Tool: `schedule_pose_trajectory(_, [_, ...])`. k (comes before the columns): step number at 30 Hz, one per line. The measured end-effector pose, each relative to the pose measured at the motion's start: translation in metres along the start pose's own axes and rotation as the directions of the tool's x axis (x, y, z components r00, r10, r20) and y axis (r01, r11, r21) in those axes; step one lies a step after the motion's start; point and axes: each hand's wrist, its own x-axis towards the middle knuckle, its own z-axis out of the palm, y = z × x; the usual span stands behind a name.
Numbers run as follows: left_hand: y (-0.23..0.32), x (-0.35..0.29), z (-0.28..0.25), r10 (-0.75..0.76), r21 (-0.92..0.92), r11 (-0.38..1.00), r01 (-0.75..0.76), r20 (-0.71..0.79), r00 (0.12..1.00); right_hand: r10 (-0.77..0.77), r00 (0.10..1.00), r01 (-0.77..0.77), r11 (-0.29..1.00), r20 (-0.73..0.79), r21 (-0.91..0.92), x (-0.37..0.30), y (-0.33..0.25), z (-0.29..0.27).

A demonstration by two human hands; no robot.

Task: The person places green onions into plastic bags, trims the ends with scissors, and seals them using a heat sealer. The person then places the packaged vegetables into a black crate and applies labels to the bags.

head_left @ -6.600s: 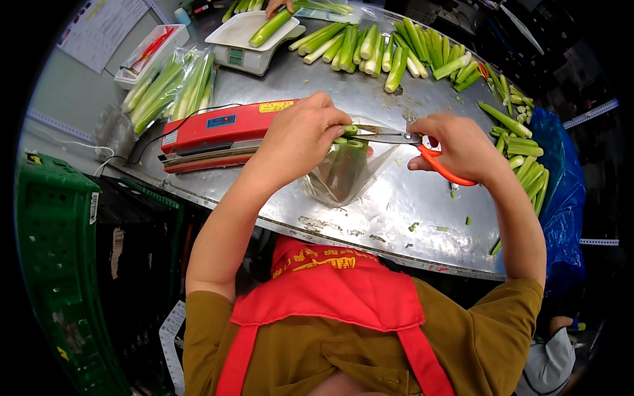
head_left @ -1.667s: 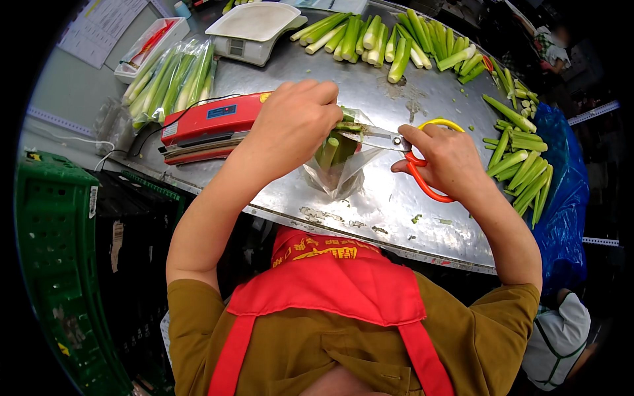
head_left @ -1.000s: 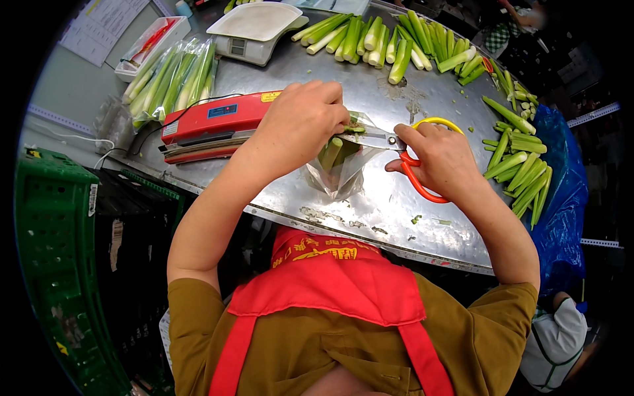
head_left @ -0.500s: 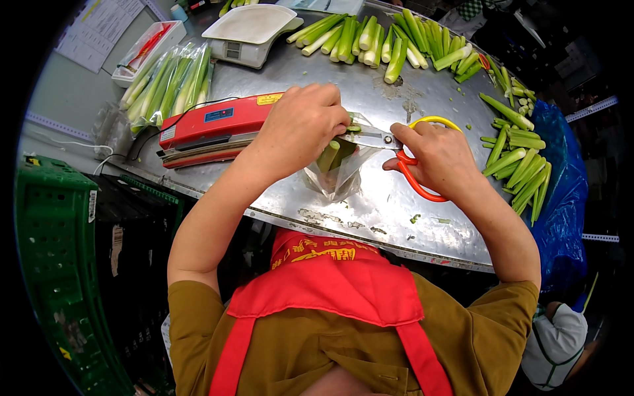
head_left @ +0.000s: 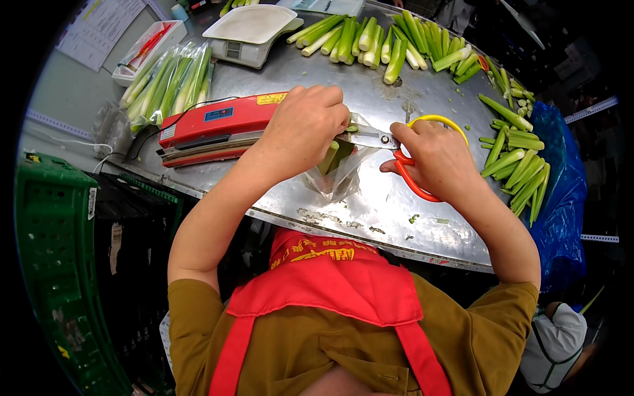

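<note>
My left hand [head_left: 310,129] is closed at the centre of the table, fingertips pinching the top of a green leek-like stalk [head_left: 353,128]. Just below it hangs a clear plastic bag [head_left: 340,183] with a thick green stalk piece [head_left: 328,157] inside; the palm hides part of both. Wrapped round the handles of scissors [head_left: 385,139], one yellow and one orange-red, is my right hand [head_left: 432,155]. The scissor blades point left and reach the stalk beside my left fingertips.
A red bag sealer [head_left: 218,122] lies left of my left hand. Behind it are bagged stalks [head_left: 172,86] and a white scale [head_left: 251,30]. Loose stalks [head_left: 366,39] line the far edge; more cut stalks [head_left: 525,175] lie right, near blue plastic [head_left: 561,198]. Green crates [head_left: 56,264] stand left.
Both hands, the scissors and the bag stay almost in place. The right hand's fingers and the scissors have shifted only very slightly.
</note>
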Motion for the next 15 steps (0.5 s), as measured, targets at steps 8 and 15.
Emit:
schedule_pose_trajectory(8, [0.0033, -0.0006, 0.0003, -0.008, 0.002, 1.000, 0.008, -0.004, 1.000, -0.006, 1.000, 0.007, 0.999, 0.022, -0.034, 0.0032, -0.0005, 0.0021])
schedule_pose_trajectory(15, [-0.0016, 0.0025, 0.0035, -0.018, -0.025, 1.000, 0.018, -0.026, 0.999, 0.000, 0.998, 0.002, 1.000, 0.055, -0.028, 0.0035, 0.0042, 0.0012])
